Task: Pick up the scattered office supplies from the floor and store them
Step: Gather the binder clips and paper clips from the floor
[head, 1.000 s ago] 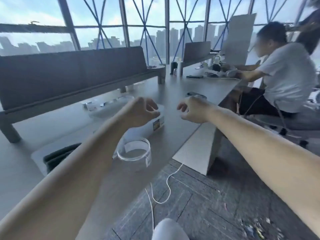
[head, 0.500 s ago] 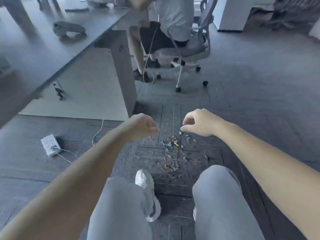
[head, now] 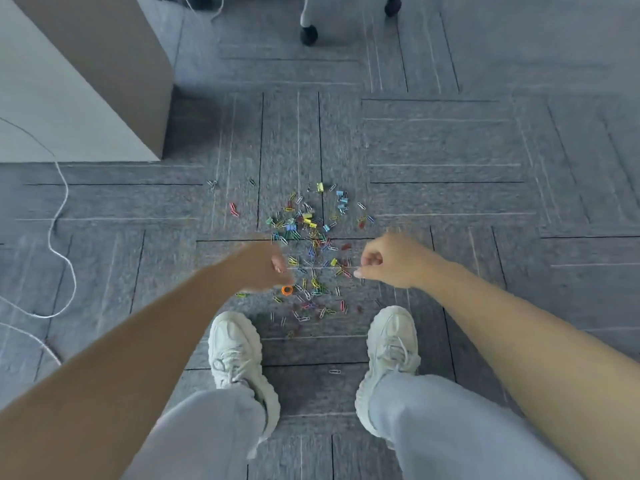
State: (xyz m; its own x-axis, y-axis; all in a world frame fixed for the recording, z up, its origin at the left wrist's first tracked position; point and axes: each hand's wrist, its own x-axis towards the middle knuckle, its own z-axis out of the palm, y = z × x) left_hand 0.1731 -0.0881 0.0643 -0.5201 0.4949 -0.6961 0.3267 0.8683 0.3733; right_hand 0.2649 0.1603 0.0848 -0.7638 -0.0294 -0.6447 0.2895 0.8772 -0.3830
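- Dozens of coloured paper clips (head: 311,244), too many to count; one orange ring (head: 286,290).
- Left hand (head: 263,265) blurred, grip unclear; right hand (head: 391,259) clenched, nothing visible inside.
- Grey carpet-tile floor (head: 450,150); desk panel (head: 104,64).

Two shoes (head: 233,344), one orange ring (head: 286,290), dozens of clips (head: 309,216).

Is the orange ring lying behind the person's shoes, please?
No, the orange ring lies on the carpet ahead of the left shoe.
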